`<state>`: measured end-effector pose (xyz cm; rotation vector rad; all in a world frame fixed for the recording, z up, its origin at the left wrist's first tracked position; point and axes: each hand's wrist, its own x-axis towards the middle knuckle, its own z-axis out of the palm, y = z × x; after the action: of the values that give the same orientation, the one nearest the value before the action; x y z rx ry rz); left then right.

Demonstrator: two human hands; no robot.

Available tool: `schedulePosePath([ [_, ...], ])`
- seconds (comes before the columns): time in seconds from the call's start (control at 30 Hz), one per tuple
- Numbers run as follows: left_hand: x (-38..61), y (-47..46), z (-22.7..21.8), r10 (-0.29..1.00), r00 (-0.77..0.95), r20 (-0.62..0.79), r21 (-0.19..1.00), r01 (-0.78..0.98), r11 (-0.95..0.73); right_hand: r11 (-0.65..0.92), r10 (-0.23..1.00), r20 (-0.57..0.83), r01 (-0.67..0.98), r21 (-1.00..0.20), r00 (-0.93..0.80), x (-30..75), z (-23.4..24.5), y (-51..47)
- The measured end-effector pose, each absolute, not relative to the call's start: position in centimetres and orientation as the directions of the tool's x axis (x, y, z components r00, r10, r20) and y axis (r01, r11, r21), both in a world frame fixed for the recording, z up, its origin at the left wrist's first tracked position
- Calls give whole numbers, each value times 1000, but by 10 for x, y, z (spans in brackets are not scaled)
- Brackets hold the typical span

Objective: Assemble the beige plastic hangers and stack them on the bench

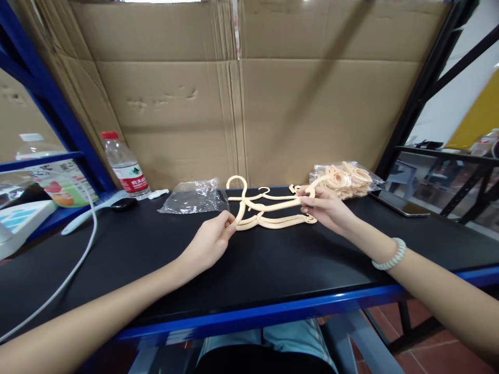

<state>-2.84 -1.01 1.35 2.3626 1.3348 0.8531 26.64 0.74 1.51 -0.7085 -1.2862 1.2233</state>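
Observation:
A cream plastic clothes hanger (268,210) is held up over the table, its hook rising at the left. My left hand (213,238) pinches one end of it. At the other end, my right hand (326,208) has its fingers closed round the hanger; a pale beaded bracelet (390,254) circles that wrist. Beneath and behind lie more cream hangers (284,224) on the black table (273,275), partly covered by the held one. Just beyond my right hand sits a clear bag packed with cream hangers (349,179).
A crumpled clear plastic bag (191,197) lies left of the hangers. Farther left stand a red-capped water bottle (127,169), a bigger juice bottle (58,176) and a white cable (86,259). A phone (401,204) rests at the right. Cardboard (175,104) walls the back.

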Motion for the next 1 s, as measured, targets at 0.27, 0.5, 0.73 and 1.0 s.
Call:
schedulePosePath([
  [0.27, -33, -6, 18, 740, 420, 525, 295, 726, -622, 262, 940, 208, 181, -948, -270, 324, 41, 21],
  [0.5, -31, -7, 7, 662, 624, 415, 63, 706, -705, 365, 840, -54, 636, -680, -540, 343, 41, 25],
  [0.73, -31, -5, 7, 687, 642, 340, 53, 717, -695, 413, 857, -77, 769, -487, -509, 344, 39, 24],
  [1.0, -31, -6, 8, 676, 645, 357, 20, 718, -696, 392, 871, -107, 810, -437, -479, 341, 36, 24],
])
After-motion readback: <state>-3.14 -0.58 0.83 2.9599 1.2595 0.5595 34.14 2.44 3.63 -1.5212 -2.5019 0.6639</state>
